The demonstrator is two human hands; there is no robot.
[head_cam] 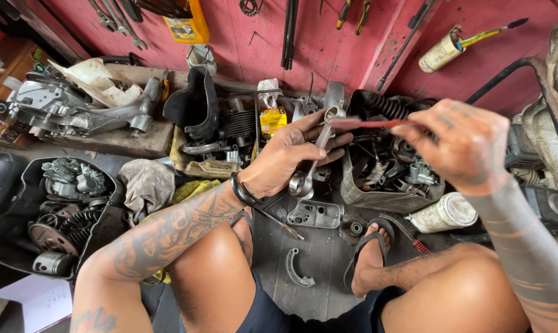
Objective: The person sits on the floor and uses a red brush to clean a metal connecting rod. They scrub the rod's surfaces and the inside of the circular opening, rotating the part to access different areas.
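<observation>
A small yellow box with a darker label stands far centre among the engine parts, just left of the hands. A yellow can with a pale label hangs on the red wall, far left of centre. A pale cardboard tube sits high on the wall at the right, and a white roll lies on the floor near the right knee.

The left hand is closed around a connecting rod: the fingers wrap its shank, the small ring end sticks out far above the fingertips, and the big ring end hangs out near the palm's heel. The rod is bare grey metal, dull and slightly tilted.

The right hand pinches the handle of a red brush, which lies level and reaches left to the rod's upper end, touching it.

A grey metal tray of parts lies under the hands.
</observation>
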